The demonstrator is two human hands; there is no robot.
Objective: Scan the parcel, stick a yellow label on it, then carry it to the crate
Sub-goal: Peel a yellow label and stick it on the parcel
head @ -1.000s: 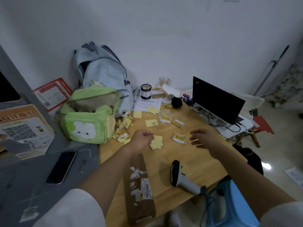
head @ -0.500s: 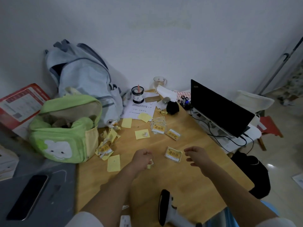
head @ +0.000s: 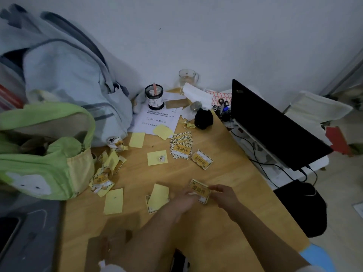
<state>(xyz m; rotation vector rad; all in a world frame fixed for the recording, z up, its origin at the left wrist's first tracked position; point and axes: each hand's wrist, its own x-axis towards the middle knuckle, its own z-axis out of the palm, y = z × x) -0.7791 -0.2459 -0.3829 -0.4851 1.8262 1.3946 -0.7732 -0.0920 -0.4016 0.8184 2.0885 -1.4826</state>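
Pinching the yellow label [head: 199, 191] from both sides, we are at the sticking step: our left hand [head: 184, 199] grips its near-left edge and our right hand [head: 224, 195] its right edge, just above the wooden table [head: 225, 228]. The parcel itself is hard to make out; only a blurred brown shape near the bottom edge, under our left forearm, may be it, and no crate shows. Next, we judge, the backing must peel off cleanly before we bring the label down to the parcel.
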